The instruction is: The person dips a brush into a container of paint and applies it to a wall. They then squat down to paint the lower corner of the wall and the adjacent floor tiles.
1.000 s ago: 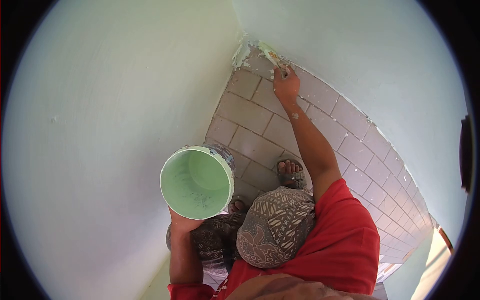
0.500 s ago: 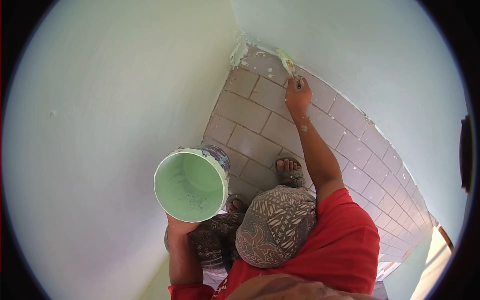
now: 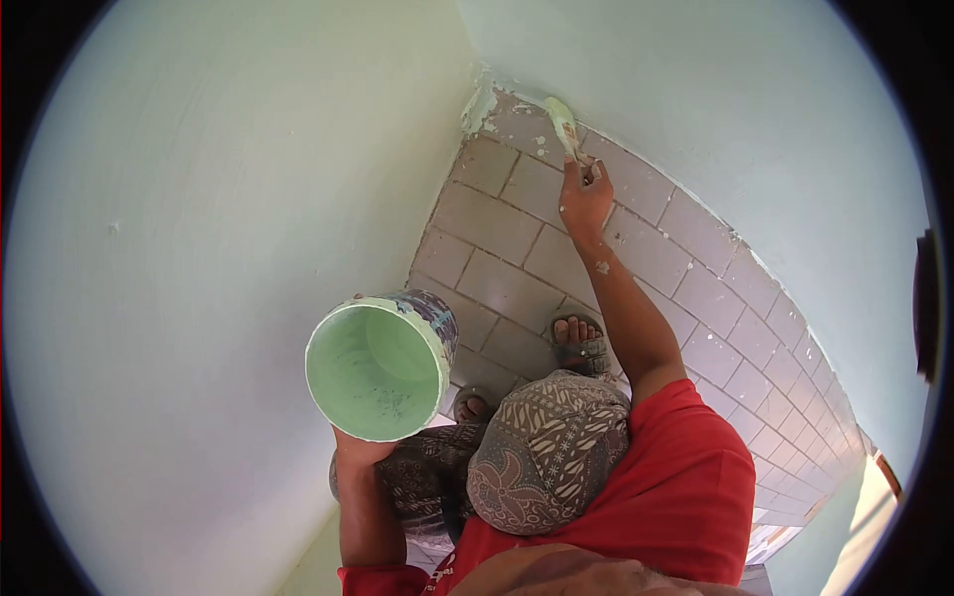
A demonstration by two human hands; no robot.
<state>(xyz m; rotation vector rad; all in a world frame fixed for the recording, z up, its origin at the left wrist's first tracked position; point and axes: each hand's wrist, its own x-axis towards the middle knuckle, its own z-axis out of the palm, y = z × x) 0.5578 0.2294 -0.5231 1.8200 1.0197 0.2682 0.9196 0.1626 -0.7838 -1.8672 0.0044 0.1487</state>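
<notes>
Between the thumb and fingers of my right hand (image 3: 586, 194) is the handle of a paintbrush (image 3: 563, 124). Its bristles, coated pale green, touch the foot of the right wall (image 3: 715, 109) close to the corner. My left hand (image 3: 360, 449) supports a paint bucket (image 3: 434, 316) from beneath, and its fingers are mostly hidden by the bucket. The bucket tilts so its mouth faces me, showing light green paint (image 3: 397, 343) inside. Dried paint streaks its outer side.
The left wall (image 3: 219, 248) rises close beside the bucket. Tiled floor (image 3: 487, 219), spotted with paint, stretches between the walls. My sandalled feet (image 3: 579, 343) and patterned knees (image 3: 547, 447) are below. A dark object (image 3: 926, 303) shows at the far right edge.
My right hand and the paintbrush have shifted slightly left along the wall's base, towards the corner. The bucket and my left hand stay nearly where they were.
</notes>
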